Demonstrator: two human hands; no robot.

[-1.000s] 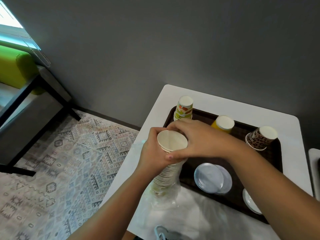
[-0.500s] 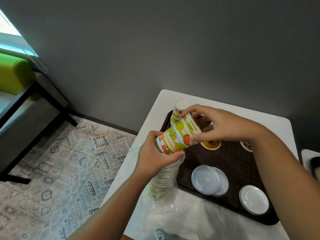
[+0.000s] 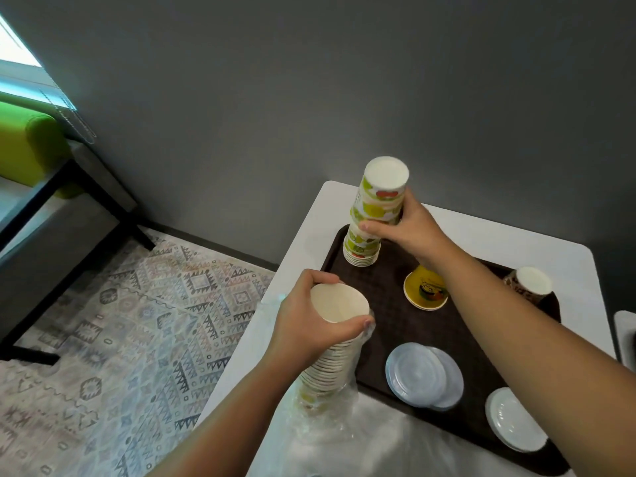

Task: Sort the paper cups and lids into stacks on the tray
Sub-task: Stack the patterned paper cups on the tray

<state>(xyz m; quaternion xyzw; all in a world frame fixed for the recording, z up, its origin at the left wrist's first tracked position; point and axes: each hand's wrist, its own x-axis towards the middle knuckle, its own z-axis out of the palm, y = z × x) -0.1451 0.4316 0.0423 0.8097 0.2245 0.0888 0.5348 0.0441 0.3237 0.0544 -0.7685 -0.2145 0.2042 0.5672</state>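
My right hand (image 3: 404, 226) grips an upside-down fruit-patterned cup (image 3: 382, 191), held on top of the stack of like cups (image 3: 362, 246) at the far left corner of the dark brown tray (image 3: 385, 290). My left hand (image 3: 309, 325) holds a tall nested stack of paper cups (image 3: 335, 342), mouth up, at the tray's left edge, its lower end in a clear plastic sleeve (image 3: 323, 418). A yellow cup (image 3: 426, 291) and a brown patterned cup (image 3: 530, 285) stand upside down on the tray. Clear lids (image 3: 421, 375) and white lids (image 3: 514, 420) lie near its front.
The tray sits on a white table (image 3: 481, 235) against a grey wall. A patterned rug (image 3: 130, 325) covers the floor to the left. A dark-framed bench with a green cushion (image 3: 31, 146) stands at the far left. Another white surface (image 3: 624, 335) shows at the right edge.
My right hand pulled a fruit-patterned cup off the stack in my left hand, turned it upside down and carried it to the stack at the tray's far left corner. My left hand stayed put.
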